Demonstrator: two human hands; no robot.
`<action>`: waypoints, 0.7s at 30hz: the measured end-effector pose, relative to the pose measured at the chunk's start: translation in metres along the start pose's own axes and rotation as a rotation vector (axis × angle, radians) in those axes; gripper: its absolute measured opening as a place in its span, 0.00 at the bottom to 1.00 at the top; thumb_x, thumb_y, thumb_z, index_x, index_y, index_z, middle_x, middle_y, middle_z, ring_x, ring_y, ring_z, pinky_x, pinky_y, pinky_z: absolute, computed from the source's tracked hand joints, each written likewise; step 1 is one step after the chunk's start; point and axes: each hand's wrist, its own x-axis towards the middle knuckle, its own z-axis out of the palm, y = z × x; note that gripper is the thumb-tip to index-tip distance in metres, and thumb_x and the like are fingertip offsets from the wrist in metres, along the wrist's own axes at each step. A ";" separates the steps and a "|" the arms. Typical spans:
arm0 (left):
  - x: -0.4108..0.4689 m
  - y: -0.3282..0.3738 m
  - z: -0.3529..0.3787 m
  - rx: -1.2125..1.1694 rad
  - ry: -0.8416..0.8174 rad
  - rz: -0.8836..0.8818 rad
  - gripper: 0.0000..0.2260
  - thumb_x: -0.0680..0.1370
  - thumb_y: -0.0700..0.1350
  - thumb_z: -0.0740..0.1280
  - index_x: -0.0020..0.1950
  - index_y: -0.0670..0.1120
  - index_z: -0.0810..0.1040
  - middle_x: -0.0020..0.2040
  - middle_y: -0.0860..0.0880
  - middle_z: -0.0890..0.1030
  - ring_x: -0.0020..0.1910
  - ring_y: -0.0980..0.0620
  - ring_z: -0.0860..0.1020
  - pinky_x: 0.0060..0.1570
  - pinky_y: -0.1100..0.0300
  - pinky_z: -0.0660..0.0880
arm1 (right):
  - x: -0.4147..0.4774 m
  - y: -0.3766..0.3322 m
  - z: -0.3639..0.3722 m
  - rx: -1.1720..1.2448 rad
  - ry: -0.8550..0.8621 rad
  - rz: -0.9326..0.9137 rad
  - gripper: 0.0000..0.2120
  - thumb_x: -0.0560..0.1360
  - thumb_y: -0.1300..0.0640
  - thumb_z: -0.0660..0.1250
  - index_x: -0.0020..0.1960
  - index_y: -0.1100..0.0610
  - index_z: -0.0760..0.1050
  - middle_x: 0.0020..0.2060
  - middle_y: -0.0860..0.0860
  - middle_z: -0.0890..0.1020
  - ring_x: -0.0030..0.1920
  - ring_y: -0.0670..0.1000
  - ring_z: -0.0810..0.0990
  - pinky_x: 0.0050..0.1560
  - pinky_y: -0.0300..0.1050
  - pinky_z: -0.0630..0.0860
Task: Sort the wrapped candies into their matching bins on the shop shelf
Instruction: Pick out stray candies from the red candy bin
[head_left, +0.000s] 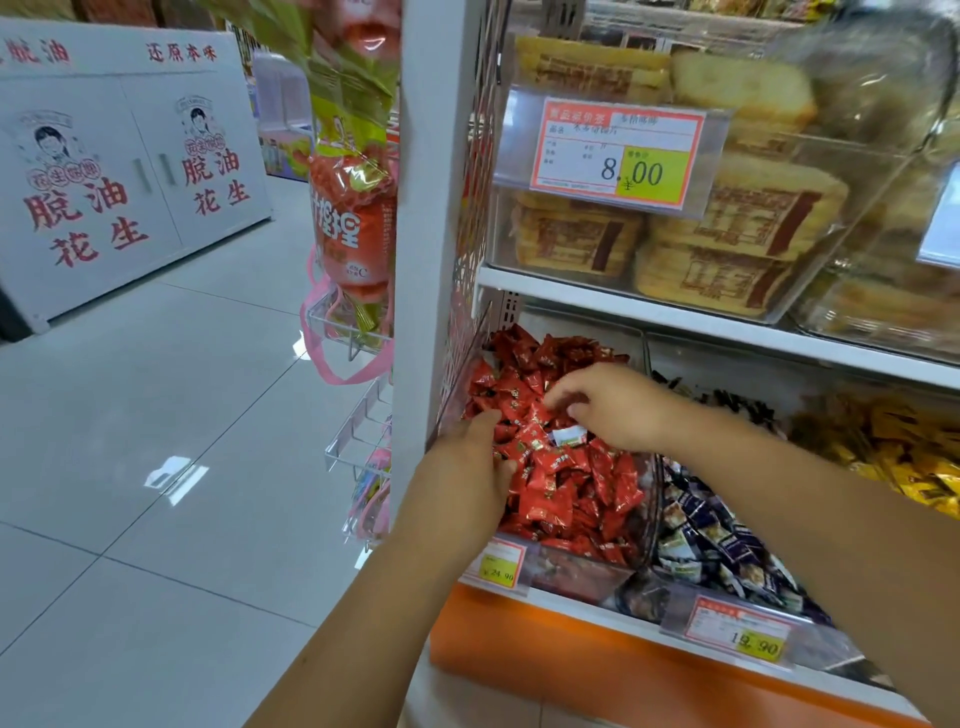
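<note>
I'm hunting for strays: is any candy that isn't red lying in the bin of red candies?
Yes, a white-wrapped candy lies among the red candies, just below the right hand.

1. The red candies (550, 488), in shiny crinkled wrappers with small gold print, lie heaped in a clear bin (582, 571) at the left end of the shelf (519, 639).
2. One white-wrapped candy (569, 435) lies on top of the red heap, near its middle.
3. The blue-and-white candies (717, 545) fill the next bin to the right.
4. The yellow candies (914, 467) are piled in a bin further right.
</note>
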 end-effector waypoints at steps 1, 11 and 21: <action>0.003 -0.001 0.003 0.019 -0.004 0.012 0.24 0.80 0.47 0.63 0.75 0.49 0.62 0.68 0.47 0.72 0.64 0.48 0.72 0.61 0.59 0.67 | 0.003 -0.002 0.004 -0.017 -0.006 0.000 0.14 0.79 0.61 0.63 0.64 0.52 0.76 0.64 0.51 0.77 0.47 0.42 0.77 0.43 0.32 0.70; 0.025 -0.003 0.024 0.162 -0.145 -0.068 0.21 0.78 0.42 0.62 0.71 0.48 0.68 0.64 0.46 0.74 0.65 0.45 0.66 0.62 0.54 0.69 | 0.007 0.020 0.011 0.054 0.039 0.042 0.12 0.77 0.62 0.65 0.59 0.52 0.77 0.50 0.49 0.81 0.33 0.43 0.74 0.27 0.30 0.66; 0.026 0.004 0.021 -0.091 0.061 -0.129 0.07 0.76 0.45 0.66 0.53 0.51 0.81 0.49 0.51 0.81 0.45 0.51 0.79 0.45 0.61 0.75 | 0.016 0.007 0.029 -0.078 -0.057 0.016 0.14 0.74 0.56 0.70 0.59 0.55 0.77 0.52 0.51 0.78 0.52 0.53 0.77 0.52 0.45 0.75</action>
